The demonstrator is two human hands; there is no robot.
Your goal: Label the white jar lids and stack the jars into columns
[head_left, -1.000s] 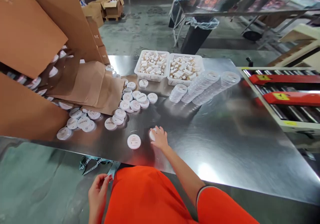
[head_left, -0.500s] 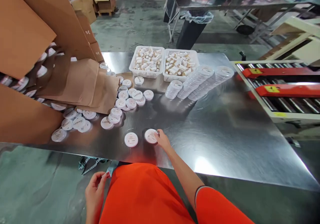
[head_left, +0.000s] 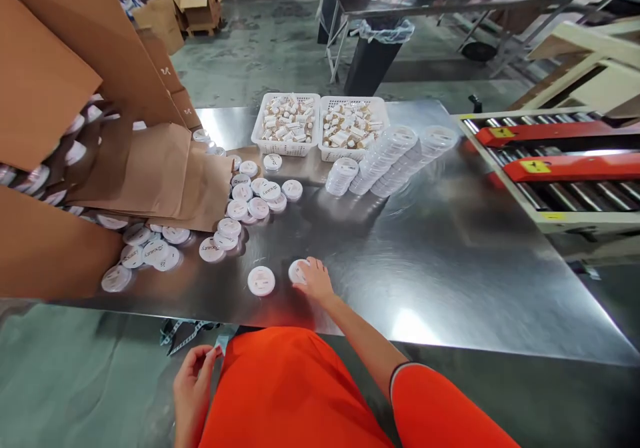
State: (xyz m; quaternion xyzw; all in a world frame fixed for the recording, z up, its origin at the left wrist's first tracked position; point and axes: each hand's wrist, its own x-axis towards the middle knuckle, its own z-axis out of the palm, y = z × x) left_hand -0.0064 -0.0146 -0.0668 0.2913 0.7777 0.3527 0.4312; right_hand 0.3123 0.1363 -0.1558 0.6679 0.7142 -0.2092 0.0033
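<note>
My right hand [head_left: 315, 280] rests over a round white container [head_left: 299, 272] near the table's front edge, its fingers spread across the right part of the lid. A second round container [head_left: 261, 281] lies flat just to the left, untouched. Below the table edge, my left hand [head_left: 195, 375] is pinched at the fingertips on something small, pale and reddish, too small to name. Many more round containers [head_left: 270, 191] with printed lids lie in a loose group farther back on the left.
Brown cardboard boxes [head_left: 45, 235] spill containers at the left. Two white baskets [head_left: 287, 148] of small bottles stand at the back, beside leaning stacks of clear round containers [head_left: 395, 161]. A roller conveyor [head_left: 555, 217] adjoins the steel table [head_left: 450, 261] at right.
My right hand has shifted from gripping the container's right edge to lying over its lid with fingers spread. My left hand keeps its pinch. The view has shifted slightly.
</note>
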